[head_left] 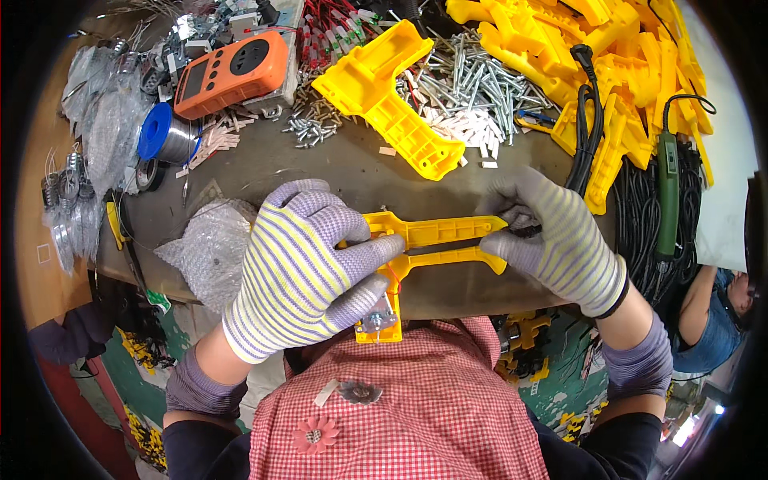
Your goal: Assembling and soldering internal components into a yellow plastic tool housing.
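Note:
My left hand [308, 268], in a striped knit glove, is closed on a yellow plastic tool housing [444, 231] at the table's near edge. Its thumb and forefinger press along the middle of the part. A metal fitting with screws [378, 322] sits in the housing's near end, and a thin red wire shows beside it. My right hand [560, 240], gloved too, is at the handle's right end with fingers curled together. Those fingers are partly blurred, and something dark shows between them that I cannot make out. Beyond lies another yellow housing half [400, 104], open side up.
Long screws [484, 80] and white strips lie at the back, beside a pile of yellow housings [616, 48]. An orange multimeter [232, 74], solder spool [164, 134] and bubble wrap [212, 248] are leftward. Black cables [632, 208] and a green tool [667, 192] are rightward; another person sits there.

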